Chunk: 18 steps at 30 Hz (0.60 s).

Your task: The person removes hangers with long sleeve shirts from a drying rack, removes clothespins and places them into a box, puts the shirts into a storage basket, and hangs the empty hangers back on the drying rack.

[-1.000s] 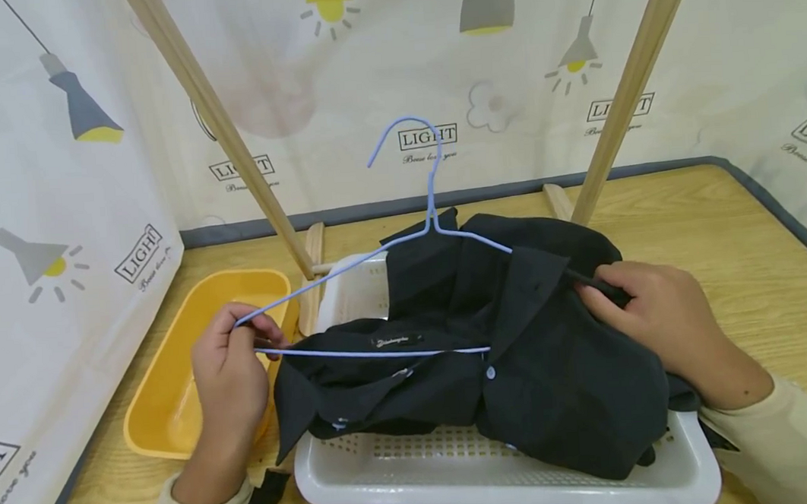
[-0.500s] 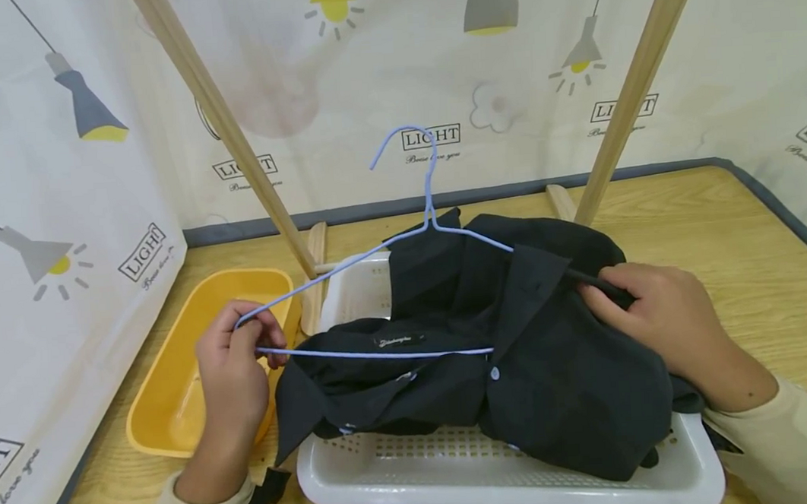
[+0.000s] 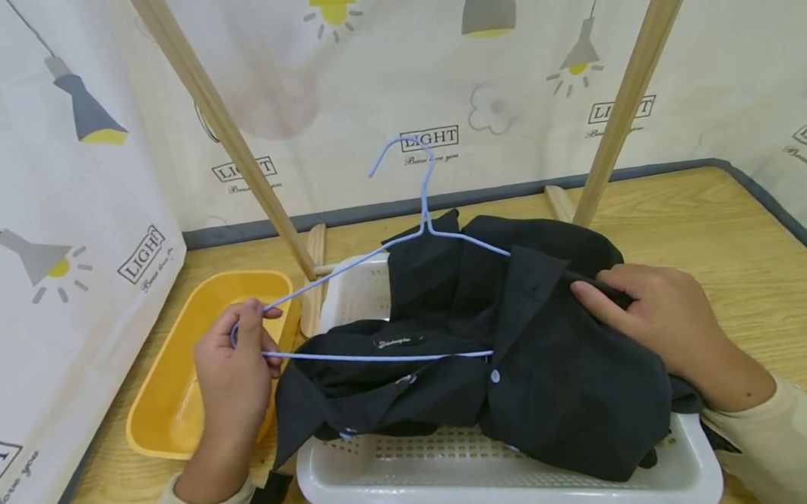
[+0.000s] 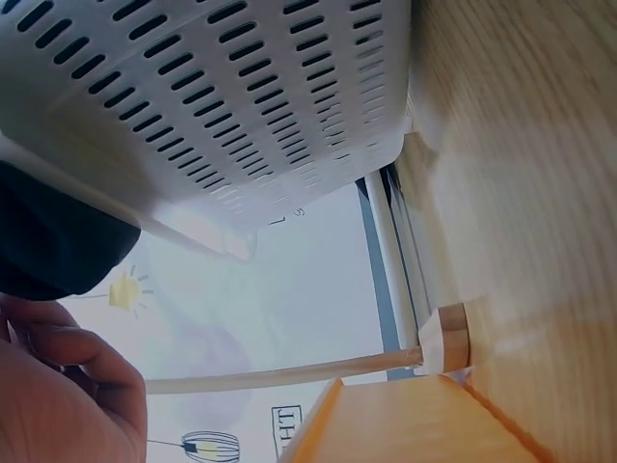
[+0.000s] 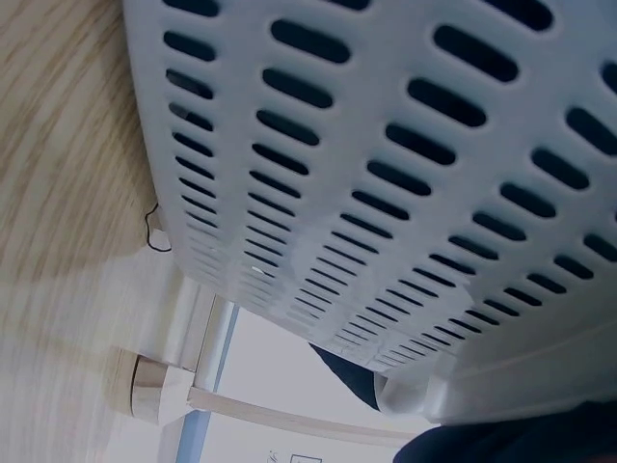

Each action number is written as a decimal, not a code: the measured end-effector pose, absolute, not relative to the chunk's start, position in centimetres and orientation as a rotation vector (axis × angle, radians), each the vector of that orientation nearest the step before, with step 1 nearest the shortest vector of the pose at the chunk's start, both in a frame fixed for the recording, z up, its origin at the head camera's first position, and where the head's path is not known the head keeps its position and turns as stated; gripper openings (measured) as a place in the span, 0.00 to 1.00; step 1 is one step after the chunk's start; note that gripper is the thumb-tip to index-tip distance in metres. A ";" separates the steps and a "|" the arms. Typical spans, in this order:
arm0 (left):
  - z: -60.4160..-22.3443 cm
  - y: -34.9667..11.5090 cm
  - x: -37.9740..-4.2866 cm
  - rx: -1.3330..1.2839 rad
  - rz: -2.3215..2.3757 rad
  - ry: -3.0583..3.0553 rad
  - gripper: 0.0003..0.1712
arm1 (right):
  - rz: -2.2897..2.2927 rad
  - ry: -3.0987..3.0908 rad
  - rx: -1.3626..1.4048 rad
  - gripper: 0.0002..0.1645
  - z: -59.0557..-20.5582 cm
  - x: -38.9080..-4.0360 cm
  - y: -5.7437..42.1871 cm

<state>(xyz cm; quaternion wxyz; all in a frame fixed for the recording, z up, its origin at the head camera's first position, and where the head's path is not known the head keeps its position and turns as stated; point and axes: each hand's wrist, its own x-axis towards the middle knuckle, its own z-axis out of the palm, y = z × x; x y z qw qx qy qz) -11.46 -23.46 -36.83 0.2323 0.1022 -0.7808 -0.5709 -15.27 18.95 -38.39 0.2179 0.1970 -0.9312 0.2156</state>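
Pinching the hanger at nine o'clock, left grip should guide gently; right grip, clutching the shirt at three, should steady.

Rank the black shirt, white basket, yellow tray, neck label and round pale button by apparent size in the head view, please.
1. Black shirt and white basket: unranked, as the shirt covers much of the basket.
2. Yellow tray, partly hidden by the left hand.
3. Neck label.
4. Round pale button.
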 end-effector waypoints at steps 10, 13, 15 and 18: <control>-36.8 -24.3 -12.1 0.388 -1.881 -1.910 0.20 | 0.622 -2.542 0.561 0.25 -38.6 -15.2 19.0; -36.7 -24.5 -12.2 0.391 -1.916 -1.853 0.20 | 0.599 -2.539 0.563 0.24 -38.6 -15.2 18.9; -36.6 -24.6 -12.3 0.384 -1.949 -1.794 0.20 | 0.586 -2.533 0.567 0.24 -38.6 -15.2 18.9; -36.6 -24.7 -12.4 0.355 -2.003 -1.705 0.21 | 0.567 -2.523 0.577 0.22 -38.5 -15.2 18.9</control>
